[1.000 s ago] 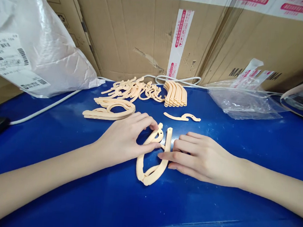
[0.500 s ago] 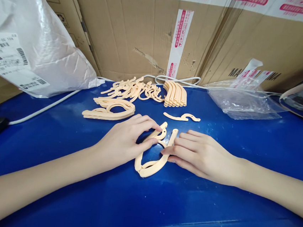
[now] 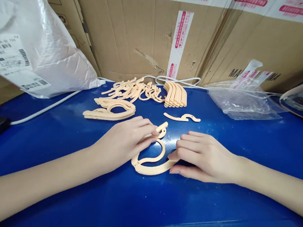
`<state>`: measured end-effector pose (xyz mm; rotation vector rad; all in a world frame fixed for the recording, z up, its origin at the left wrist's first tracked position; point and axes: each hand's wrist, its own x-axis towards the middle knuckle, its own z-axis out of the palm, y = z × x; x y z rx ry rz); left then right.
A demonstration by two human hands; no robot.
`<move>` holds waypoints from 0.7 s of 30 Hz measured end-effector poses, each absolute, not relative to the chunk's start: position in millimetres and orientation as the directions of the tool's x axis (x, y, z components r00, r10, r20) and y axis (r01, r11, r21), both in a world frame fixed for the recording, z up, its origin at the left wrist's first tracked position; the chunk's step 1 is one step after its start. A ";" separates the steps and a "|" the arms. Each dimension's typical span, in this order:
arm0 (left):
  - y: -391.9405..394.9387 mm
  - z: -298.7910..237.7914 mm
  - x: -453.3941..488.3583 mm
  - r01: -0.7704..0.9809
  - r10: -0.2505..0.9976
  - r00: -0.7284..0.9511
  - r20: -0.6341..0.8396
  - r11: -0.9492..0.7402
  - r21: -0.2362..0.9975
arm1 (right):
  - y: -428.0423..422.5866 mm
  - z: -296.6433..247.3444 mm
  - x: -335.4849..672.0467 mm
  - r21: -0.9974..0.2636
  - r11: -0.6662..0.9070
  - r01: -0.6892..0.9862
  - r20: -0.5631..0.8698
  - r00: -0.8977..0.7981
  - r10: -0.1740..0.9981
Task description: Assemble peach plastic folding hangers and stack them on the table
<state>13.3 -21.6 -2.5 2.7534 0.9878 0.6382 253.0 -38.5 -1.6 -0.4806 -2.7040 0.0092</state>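
A cream folding clothes hanger (image 3: 153,170) lies between my hands on the blue table (image 3: 143,202), its two arms spread and its curved hook piece between them. My left hand (image 3: 128,136) pinches the left arm near its upper end, thumb and fingers closed on it. With thumb and fingers, my right hand (image 3: 203,156) grips the far end of the right arm, whose tip it hides. A single loose hook piece (image 3: 184,118) rests just beyond the hands. Behind my left hand sits a stack of folded hangers (image 3: 111,110).
At the back are a pile of loose hook pieces (image 3: 132,88) and a row of curved hanger arms (image 3: 176,94). A clear plastic bag (image 3: 245,104) lies right of them. Cardboard boxes (image 3: 148,34) stand behind, a silver mailing bag (image 3: 53,47) and a white cable (image 3: 44,108) at left.
My right hand has swung the hanger's right arm outward to the right, so the two arms are wider apart. My left hand's fingers have closed in around the left arm.
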 end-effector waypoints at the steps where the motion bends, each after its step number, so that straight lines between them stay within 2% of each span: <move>1: -21.3 -1.8 12.7 0.573 0.609 0.712 0.350 -0.792 0.211 | -37.5 -1.6 253.5 -0.095 0.936 0.339 0.379 -0.857 0.349; 4: -20.3 0.9 10.4 0.542 0.497 0.792 0.355 -0.840 -0.033 | -31.2 -1.1 257.4 -0.112 0.896 0.430 0.406 -0.803 0.436; 6: -19.9 3.0 8.9 0.493 0.419 0.844 0.335 -0.852 -0.175 | -25.3 -1.1 261.3 -0.066 0.837 0.543 0.448 -0.734 0.511; 8: -19.9 5.0 7.8 0.458 0.378 0.874 0.304 -0.850 -0.261 | -19.8 -1.8 264.9 -0.009 0.747 0.665 0.467 -0.658 0.591; 11: -20.2 7.1 6.3 0.447 0.373 0.887 0.271 -0.843 -0.301 | -15.3 -4.1 267.3 0.061 0.648 0.759 0.432 -0.605 0.668; 14: -19.1 7.7 4.3 0.466 0.402 0.880 0.255 -0.833 -0.298 | -15.2 -6.3 266.6 0.093 0.636 0.766 0.382 -0.617 0.687; 21: -11.2 6.5 -2.4 0.517 0.465 0.853 0.237 -0.815 -0.262 | -17.8 -5.9 264.8 0.031 0.672 0.740 0.372 -0.633 0.679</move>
